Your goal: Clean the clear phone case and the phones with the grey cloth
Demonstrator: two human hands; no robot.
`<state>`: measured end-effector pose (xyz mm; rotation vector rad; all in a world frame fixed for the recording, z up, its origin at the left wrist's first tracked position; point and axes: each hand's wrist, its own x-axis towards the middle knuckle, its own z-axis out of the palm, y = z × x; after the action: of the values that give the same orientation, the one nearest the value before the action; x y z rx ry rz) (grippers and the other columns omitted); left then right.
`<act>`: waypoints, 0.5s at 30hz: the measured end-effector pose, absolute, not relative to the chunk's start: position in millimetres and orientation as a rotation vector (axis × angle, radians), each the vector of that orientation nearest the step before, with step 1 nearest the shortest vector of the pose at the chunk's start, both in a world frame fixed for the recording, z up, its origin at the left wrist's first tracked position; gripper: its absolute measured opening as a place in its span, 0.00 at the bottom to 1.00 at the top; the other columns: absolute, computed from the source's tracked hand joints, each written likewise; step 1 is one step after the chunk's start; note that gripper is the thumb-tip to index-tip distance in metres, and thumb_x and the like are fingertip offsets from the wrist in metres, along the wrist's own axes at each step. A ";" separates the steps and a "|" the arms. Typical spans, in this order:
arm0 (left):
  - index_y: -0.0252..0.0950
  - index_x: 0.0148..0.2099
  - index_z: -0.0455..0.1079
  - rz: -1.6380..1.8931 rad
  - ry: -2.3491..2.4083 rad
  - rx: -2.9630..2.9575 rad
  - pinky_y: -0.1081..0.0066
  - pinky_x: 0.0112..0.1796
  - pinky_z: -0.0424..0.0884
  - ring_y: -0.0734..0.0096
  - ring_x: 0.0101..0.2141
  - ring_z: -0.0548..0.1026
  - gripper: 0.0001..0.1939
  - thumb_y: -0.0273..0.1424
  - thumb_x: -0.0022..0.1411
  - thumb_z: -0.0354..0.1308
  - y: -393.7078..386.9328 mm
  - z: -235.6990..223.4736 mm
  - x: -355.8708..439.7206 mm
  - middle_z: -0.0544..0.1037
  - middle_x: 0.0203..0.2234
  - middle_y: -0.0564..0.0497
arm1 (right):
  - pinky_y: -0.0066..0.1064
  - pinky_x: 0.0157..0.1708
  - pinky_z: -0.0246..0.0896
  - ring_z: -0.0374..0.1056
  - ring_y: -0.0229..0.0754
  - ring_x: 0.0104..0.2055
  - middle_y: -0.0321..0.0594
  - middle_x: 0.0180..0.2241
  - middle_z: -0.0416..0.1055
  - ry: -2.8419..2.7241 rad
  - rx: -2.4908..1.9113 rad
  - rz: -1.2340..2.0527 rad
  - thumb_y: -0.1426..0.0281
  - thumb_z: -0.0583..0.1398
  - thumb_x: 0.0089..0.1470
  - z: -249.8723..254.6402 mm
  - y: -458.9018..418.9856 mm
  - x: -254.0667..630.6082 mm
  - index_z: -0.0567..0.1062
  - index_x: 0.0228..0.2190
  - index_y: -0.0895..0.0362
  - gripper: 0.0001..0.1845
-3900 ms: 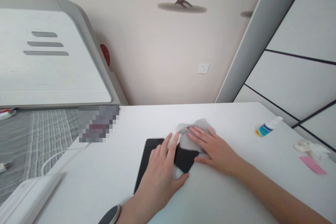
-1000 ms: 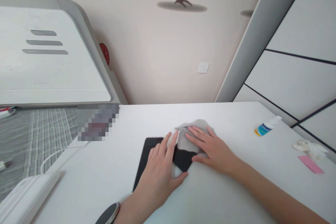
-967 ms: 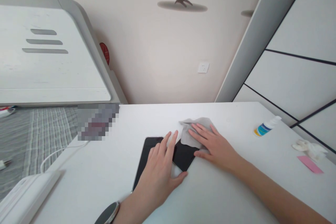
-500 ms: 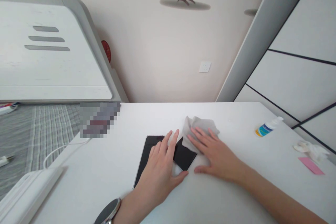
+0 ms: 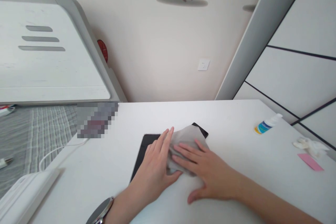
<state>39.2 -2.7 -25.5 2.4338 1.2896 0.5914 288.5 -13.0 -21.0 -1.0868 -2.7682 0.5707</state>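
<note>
Right hand [image 5: 214, 169] is pressing the grey cloth [image 5: 188, 133] palm-down, fingers spread, thumb sticking out onto the bench [image 5: 105, 168]. Grip is open: it's bearing on the cloth, not bunching it.

The cloth is draping over the black slab [image 5: 202, 130]. Only the slab's far end is showing, poking out past the cloth's far-right edge; the rest is hiding underneath. From that end, I'm reading the long axis as running diagonally, far right back to near left, toward the left hand [image 5: 154, 168]. The visible end is lying beyond the right fingertips, so the right hand is sitting nearer to it. The left is sitting at the cloth's left side, near where the hidden end should be.

Left thumb and index are spreading around that side of the cloth. Can't tell if they're grasping the slab's edges or just bracing; contact is hiding under the cloth.

The silver-rimmed dark device [image 5: 146, 143] is lying partly under the left hand, left of the cloth. The watch [image 5: 101, 210] is sitting on the left wrist. The bottle [image 5: 265, 126], crumpled tissue [image 5: 313, 147] and pink slip [image 5: 310, 162] are resting well apart, off to the right.
</note>
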 end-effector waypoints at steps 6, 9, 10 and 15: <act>0.50 0.75 0.25 0.611 1.284 2.409 0.43 0.60 0.64 0.42 0.66 0.61 0.64 0.32 0.55 0.71 -2.9 -24.6 39.3 0.54 0.71 0.38 | 0.62 0.70 0.27 0.36 0.57 0.75 0.46 0.73 0.40 -2.621 -1.420 0.305 0.35 0.50 0.58 -23.7 -9.1 291.4 0.47 0.71 0.51 0.52; 0.50 0.74 0.23 0.614 1.259 2.436 0.43 0.60 0.63 0.42 0.67 0.58 0.64 0.29 0.55 0.70 -3.0 -25.8 39.9 0.55 0.71 0.39 | 0.57 0.72 0.26 0.36 0.52 0.75 0.41 0.73 0.39 -2.758 -1.107 0.487 0.32 0.50 0.54 -23.3 -14.5 281.1 0.41 0.72 0.49 0.56; 0.50 0.74 0.24 0.612 1.259 2.439 0.43 0.60 0.63 0.42 0.67 0.59 0.64 0.30 0.55 0.70 -2.9 -26.1 40.1 0.55 0.71 0.39 | 0.56 0.72 0.26 0.37 0.51 0.75 0.39 0.73 0.39 -2.772 -1.081 0.506 0.33 0.49 0.56 -23.4 -13.5 280.9 0.41 0.72 0.48 0.54; 0.49 0.75 0.26 0.607 1.310 2.403 0.44 0.60 0.64 0.43 0.65 0.62 0.64 0.34 0.55 0.72 -2.1 -27.3 40.9 0.55 0.70 0.39 | 0.65 0.70 0.29 0.39 0.57 0.75 0.45 0.72 0.43 -2.569 -1.491 0.233 0.38 0.48 0.62 -26.1 -2.8 291.9 0.50 0.71 0.50 0.46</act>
<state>40.9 -2.1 -27.3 2.4034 1.3097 0.6067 291.9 -2.8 -26.1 -1.4914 -2.5688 0.2334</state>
